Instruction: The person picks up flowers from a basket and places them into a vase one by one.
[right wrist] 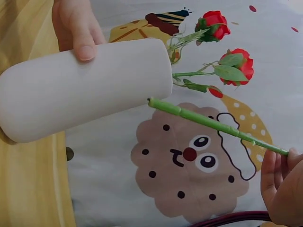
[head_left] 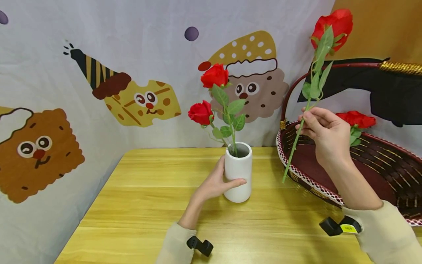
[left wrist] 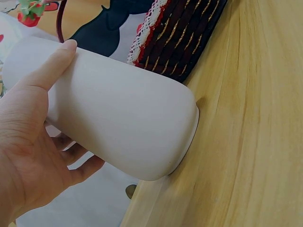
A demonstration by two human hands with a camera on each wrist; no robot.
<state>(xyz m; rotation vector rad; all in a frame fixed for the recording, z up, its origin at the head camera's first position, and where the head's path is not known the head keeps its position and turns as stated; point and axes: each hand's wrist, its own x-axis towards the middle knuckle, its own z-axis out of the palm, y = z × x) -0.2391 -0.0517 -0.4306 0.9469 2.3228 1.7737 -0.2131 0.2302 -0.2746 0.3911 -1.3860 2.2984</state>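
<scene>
A white vase [head_left: 238, 176] stands upright on the table, and two red roses [head_left: 214, 76] lean out of its mouth. My left hand [head_left: 214, 181] holds the vase from its left side, thumb across the front and fingers behind, as the left wrist view also shows. Between thumb and fingertips, my right hand [head_left: 331, 134] pinches the green stem of another red rose [head_left: 341, 27]. That rose is raised bloom up, its stem slanting down to the left over the basket's rim. In the right wrist view the cut stem end [right wrist: 154, 101] appears close to the vase's mouth.
A dark woven basket [head_left: 310, 183] with a white-and-red trimmed rim and a tall handle stands at the right. Inside it lies another red rose [head_left: 357, 119], partly behind my right hand. A printed cartoon cloth [head_left: 148, 40] hangs behind the wooden table [head_left: 138, 205].
</scene>
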